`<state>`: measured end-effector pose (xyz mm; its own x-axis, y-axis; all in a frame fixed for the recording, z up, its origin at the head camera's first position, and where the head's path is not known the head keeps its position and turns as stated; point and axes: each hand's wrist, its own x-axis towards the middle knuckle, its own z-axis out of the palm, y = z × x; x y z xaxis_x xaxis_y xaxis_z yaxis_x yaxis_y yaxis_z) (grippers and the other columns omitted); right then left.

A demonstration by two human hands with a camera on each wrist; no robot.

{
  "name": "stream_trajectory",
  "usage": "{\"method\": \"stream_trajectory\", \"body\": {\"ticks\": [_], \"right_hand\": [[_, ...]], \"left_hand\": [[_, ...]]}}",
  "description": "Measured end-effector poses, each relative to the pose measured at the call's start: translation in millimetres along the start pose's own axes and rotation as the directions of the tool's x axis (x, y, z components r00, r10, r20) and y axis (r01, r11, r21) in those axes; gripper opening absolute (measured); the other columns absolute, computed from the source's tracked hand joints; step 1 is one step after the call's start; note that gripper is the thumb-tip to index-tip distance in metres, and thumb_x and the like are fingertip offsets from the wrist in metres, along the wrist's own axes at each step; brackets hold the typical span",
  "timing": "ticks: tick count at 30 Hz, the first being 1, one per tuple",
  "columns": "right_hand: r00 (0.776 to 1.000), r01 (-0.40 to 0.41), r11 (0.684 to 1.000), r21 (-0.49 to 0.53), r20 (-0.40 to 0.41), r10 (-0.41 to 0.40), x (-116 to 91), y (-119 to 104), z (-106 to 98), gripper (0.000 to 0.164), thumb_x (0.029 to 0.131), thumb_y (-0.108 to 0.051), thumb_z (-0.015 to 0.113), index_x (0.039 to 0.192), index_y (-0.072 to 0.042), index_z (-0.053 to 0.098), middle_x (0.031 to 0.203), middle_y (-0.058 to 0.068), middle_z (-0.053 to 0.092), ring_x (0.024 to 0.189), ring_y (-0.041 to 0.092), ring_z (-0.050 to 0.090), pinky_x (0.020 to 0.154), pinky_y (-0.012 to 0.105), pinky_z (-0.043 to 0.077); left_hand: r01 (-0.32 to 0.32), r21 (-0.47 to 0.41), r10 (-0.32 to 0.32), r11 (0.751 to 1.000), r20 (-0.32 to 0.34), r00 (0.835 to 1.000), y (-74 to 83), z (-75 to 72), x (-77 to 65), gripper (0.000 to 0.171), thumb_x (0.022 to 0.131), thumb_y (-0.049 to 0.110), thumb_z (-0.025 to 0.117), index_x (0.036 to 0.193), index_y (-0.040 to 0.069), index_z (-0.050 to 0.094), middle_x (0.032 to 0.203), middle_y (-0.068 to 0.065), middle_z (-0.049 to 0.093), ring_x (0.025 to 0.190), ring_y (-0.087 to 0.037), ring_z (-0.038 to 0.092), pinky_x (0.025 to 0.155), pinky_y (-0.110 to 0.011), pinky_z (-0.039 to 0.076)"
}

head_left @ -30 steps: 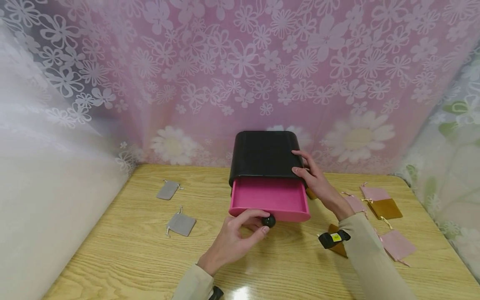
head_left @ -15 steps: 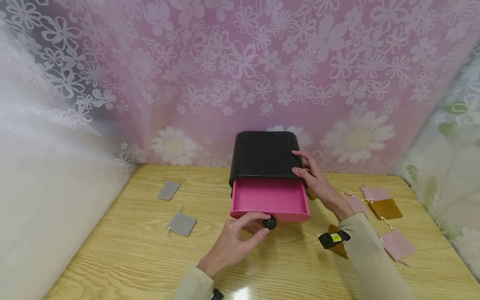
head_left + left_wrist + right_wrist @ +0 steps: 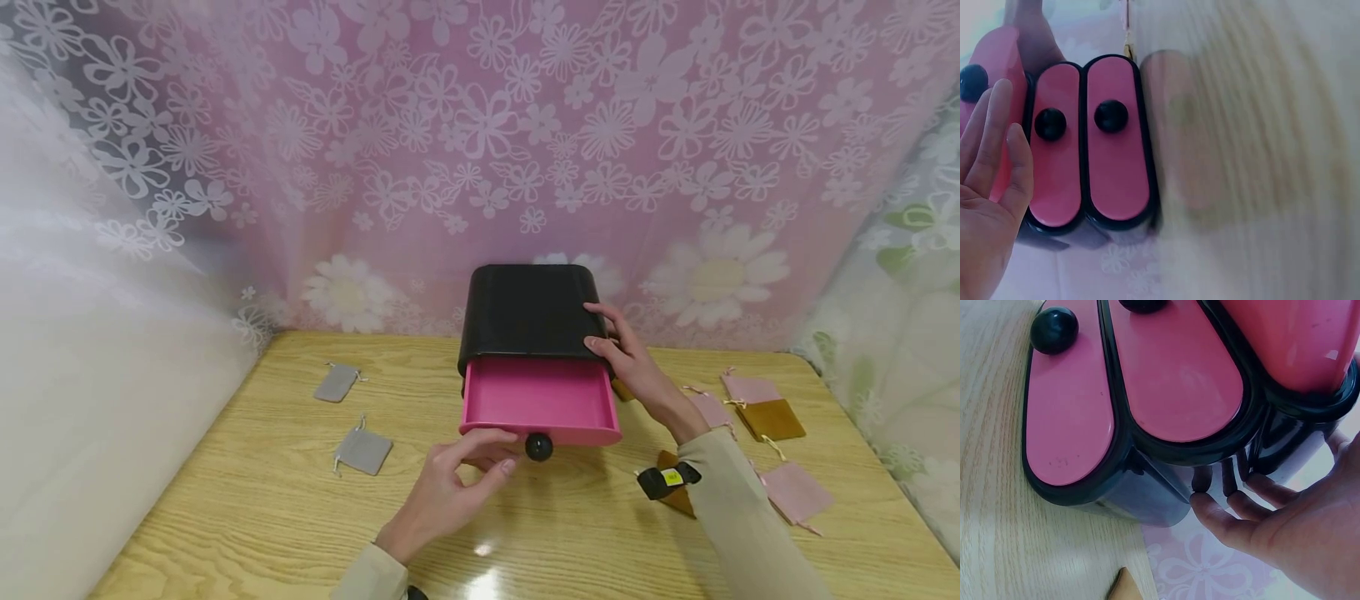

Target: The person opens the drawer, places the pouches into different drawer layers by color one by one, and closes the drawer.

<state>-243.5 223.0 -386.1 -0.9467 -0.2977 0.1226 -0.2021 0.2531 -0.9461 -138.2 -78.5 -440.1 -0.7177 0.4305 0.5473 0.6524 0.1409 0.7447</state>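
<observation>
A black drawer cabinet (image 3: pixel 532 308) stands at the back of the table with its top pink drawer (image 3: pixel 540 434) pulled out. The drawer's pink floor shows from above. Its round black knob (image 3: pixel 538 447) sits just right of my left hand (image 3: pixel 450 487), whose fingertips are close to the drawer front and apart from the knob. In the left wrist view the fingers (image 3: pixel 997 125) are spread loosely. My right hand (image 3: pixel 641 371) rests against the cabinet's right side, thumb at the top edge. The right wrist view shows its fingertips (image 3: pixel 1204 503) touching the black side.
Two grey drawstring pouches (image 3: pixel 363 451) lie left of the cabinet. On the right are pink pouches (image 3: pixel 797 490) and brown pouches (image 3: pixel 772 418), some partly under the right forearm. Two lower drawers (image 3: pixel 1116 169) are closed. A floral curtain (image 3: pixel 480 167) hangs behind the table.
My left hand has let go of the drawer knob and moved slightly left. The drawer stays pulled out, and my right hand stays on the cabinet.
</observation>
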Motion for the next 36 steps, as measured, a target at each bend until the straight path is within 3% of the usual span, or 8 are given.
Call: {"method": "stream_trajectory", "body": {"ticks": [8, 17, 22, 29, 36], "right_hand": [[1.000, 0.012, 1.000, -0.003, -0.001, -0.012, 0, 0, -1, 0.058, 0.110, -0.031, 0.044, 0.162, -0.026, 0.020, 0.154, 0.025, 0.031, 0.136, 0.042, 0.045, 0.090, 0.019, 0.051], [1.000, 0.012, 1.000, 0.001, -0.007, -0.012, -3, -4, -2, 0.058, 0.110, -0.029, 0.043, 0.162, -0.025, 0.020, 0.152, 0.026, 0.031, 0.134, 0.042, 0.046, 0.089, 0.020, 0.052], [1.000, 0.007, 1.000, -0.003, -0.003, -0.007, -3, -4, -2, 0.059, 0.110, -0.030, 0.044, 0.163, -0.026, 0.019, 0.153, 0.026, 0.031, 0.133, 0.041, 0.047, 0.089, 0.021, 0.052], [1.000, 0.004, 1.000, 0.001, 0.003, -0.004, -2, -2, -1, 0.058, 0.110, -0.031, 0.044, 0.163, -0.026, 0.019, 0.156, 0.024, 0.030, 0.135, 0.040, 0.045, 0.091, 0.023, 0.052], [1.000, 0.013, 1.000, 0.015, 0.004, -0.013, -3, -3, 0, 0.059, 0.110, -0.029, 0.044, 0.163, -0.026, 0.019, 0.154, 0.026, 0.030, 0.135, 0.042, 0.045, 0.090, 0.021, 0.052]], "left_hand": [[0.020, 0.017, -0.019, 1.000, -0.051, 0.999, -6.2, -17.9, -16.7, 0.028, 0.099, 0.010, 0.067, 0.127, 0.017, 0.065, 0.102, -0.009, 0.079, 0.074, -0.017, 0.076, 0.072, -0.029, 0.060], [0.021, 0.027, -0.019, 0.999, -0.084, 0.996, -9.0, -34.6, -23.6, 0.034, 0.097, 0.003, 0.068, 0.129, 0.012, 0.064, 0.103, -0.009, 0.079, 0.080, -0.013, 0.076, 0.073, -0.029, 0.060], [0.069, 0.037, -0.065, 0.997, -0.094, 0.993, -9.3, -44.4, -26.9, 0.031, 0.098, 0.004, 0.067, 0.128, 0.010, 0.064, 0.104, -0.009, 0.079, 0.081, -0.014, 0.075, 0.074, -0.029, 0.060], [0.142, 0.064, -0.132, 0.988, -0.139, 0.981, -12.6, -60.3, -32.2, 0.033, 0.098, 0.004, 0.066, 0.128, 0.018, 0.064, 0.107, -0.008, 0.078, 0.088, -0.011, 0.074, 0.078, -0.029, 0.059], [0.224, 0.143, -0.198, 0.964, -0.175, 0.964, -19.4, -80.4, -34.4, 0.030, 0.098, 0.015, 0.069, 0.126, 0.024, 0.067, 0.119, 0.002, 0.075, 0.104, -0.011, 0.071, 0.086, -0.032, 0.057]]}}
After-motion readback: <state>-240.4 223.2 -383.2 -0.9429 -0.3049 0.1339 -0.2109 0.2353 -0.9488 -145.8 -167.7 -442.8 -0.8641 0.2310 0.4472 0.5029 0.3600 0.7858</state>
